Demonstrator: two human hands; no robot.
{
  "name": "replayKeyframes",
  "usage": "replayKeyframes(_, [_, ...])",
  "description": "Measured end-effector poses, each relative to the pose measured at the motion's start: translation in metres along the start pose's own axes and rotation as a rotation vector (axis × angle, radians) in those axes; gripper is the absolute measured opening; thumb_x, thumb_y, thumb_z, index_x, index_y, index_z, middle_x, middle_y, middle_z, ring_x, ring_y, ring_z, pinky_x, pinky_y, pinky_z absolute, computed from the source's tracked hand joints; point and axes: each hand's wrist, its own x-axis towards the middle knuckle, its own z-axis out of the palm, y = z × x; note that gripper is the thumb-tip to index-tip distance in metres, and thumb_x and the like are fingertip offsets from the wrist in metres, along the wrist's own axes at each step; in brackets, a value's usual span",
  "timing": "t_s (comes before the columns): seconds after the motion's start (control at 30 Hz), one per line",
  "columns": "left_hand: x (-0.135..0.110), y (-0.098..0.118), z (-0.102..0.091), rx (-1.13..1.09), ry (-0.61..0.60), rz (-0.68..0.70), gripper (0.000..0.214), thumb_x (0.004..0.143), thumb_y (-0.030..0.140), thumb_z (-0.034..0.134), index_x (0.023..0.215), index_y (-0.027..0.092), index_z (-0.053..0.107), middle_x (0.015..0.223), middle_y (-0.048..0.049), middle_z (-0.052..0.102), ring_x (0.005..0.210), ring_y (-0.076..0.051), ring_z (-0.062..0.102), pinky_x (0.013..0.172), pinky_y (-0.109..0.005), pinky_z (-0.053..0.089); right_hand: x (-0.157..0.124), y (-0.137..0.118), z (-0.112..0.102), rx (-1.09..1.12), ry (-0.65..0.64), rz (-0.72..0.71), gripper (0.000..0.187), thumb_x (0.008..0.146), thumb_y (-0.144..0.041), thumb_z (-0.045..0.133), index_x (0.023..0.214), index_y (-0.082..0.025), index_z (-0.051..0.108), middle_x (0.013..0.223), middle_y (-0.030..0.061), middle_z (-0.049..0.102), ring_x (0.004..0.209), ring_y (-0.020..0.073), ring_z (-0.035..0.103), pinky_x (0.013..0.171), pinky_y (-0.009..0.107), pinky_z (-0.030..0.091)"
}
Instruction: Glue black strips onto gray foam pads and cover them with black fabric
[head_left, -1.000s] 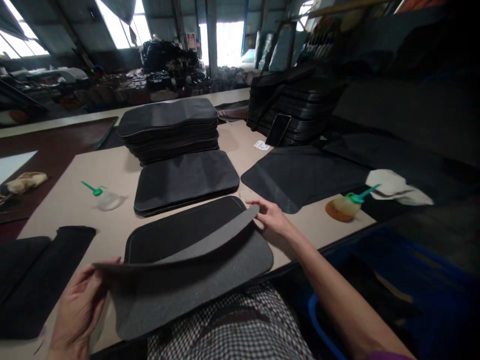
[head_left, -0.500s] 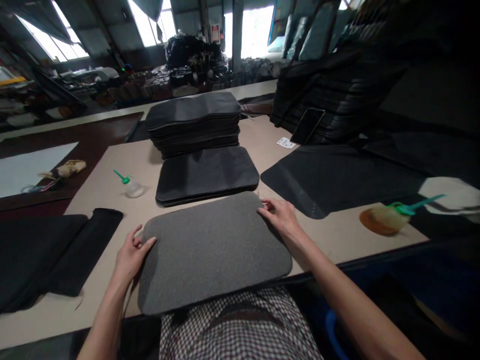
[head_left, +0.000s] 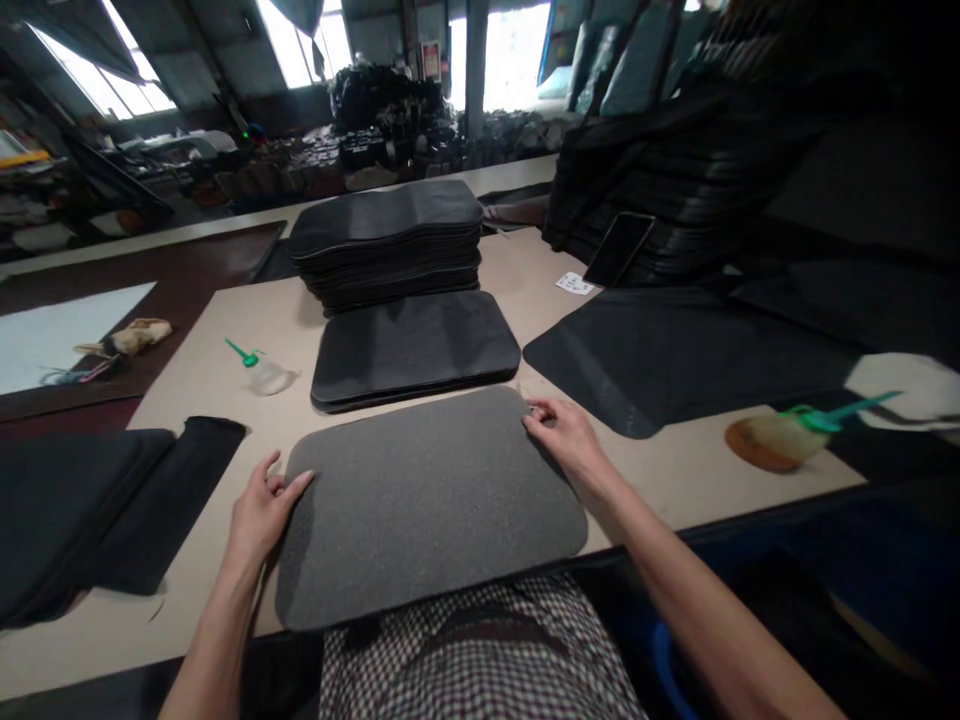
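A grey rounded rectangular sheet (head_left: 431, 505) lies in front of me, its near edge reaching over the table's edge. My left hand (head_left: 266, 500) grips its left side, thumb on top and the other fingers at or beneath the rim. At the upper right corner, my right hand (head_left: 559, 430) pinches the edge between thumb and fingers; the fingertips underneath are hidden. Just beyond it lies a low pile of black rounded sheets (head_left: 416, 345), and behind that rises a taller stack of similar black sheets (head_left: 390, 245).
On the beige tabletop (head_left: 202, 390) stands a clear bottle with a green spout (head_left: 266, 375). A second bottle, holding amber liquid (head_left: 780, 440), is at the right. Black fabric pieces (head_left: 172, 500) lie left. A phone (head_left: 619, 248) leans against a dark stack (head_left: 675, 200), beside a white card (head_left: 574, 284).
Hardly anything differs. The view shifts slightly, and the grey sheet stays in both hands in nearly the same position.
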Motion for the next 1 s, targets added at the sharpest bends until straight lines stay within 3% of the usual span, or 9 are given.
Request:
replayKeyframes(0.43, [0.001,0.004,0.001,0.087,0.003,-0.002,0.104,0.072,0.076,0.066,0.150,0.010,0.042,0.084,-0.0057,0.072,0.093,-0.033,0.071,0.085,-0.041,0.050,-0.005,0.000,0.002,0.007,0.025,0.003,0.033,0.081,-0.036,0.058,0.106,-0.018,0.069,0.078,0.0026,0.068,0.080,0.0216,0.063,0.081,0.036,0.050])
replayKeyframes(0.77, [-0.003,0.002,0.008,0.141,0.006,0.029,0.086,0.079,0.072,0.060,0.144,0.018,0.048,0.096,-0.0077,0.072,0.091,-0.030,0.071,0.080,-0.038,0.052,-0.004,-0.006,0.006,-0.166,-0.003,-0.019,0.027,0.080,-0.032,0.058,0.102,-0.019,0.066,0.079,0.0023,0.066,0.079,0.0222,0.060,0.083,0.037,0.046])
replayKeyframes(0.9, [0.000,-0.001,0.014,0.202,-0.028,0.012,0.079,0.082,0.074,0.055,0.144,0.024,0.047,0.101,-0.0070,0.070,0.093,-0.030,0.070,0.080,-0.039,0.052,-0.009,-0.016,0.005,-0.326,0.055,-0.005,0.036,0.081,-0.033,0.062,0.113,-0.017,0.065,0.099,0.0109,0.068,0.098,0.0306,0.057,0.093,0.046,0.042])
replayKeyframes(1.0, [0.005,-0.005,0.018,0.224,-0.021,0.048,0.082,0.082,0.075,0.052,0.145,0.022,0.046,0.101,-0.0080,0.068,0.098,-0.032,0.068,0.084,-0.043,0.053,-0.012,-0.021,-0.005,-0.418,0.108,0.010,0.047,0.083,-0.039,0.066,0.124,-0.015,0.063,0.120,0.0180,0.064,0.112,0.0372,0.051,0.095,0.051,0.040])
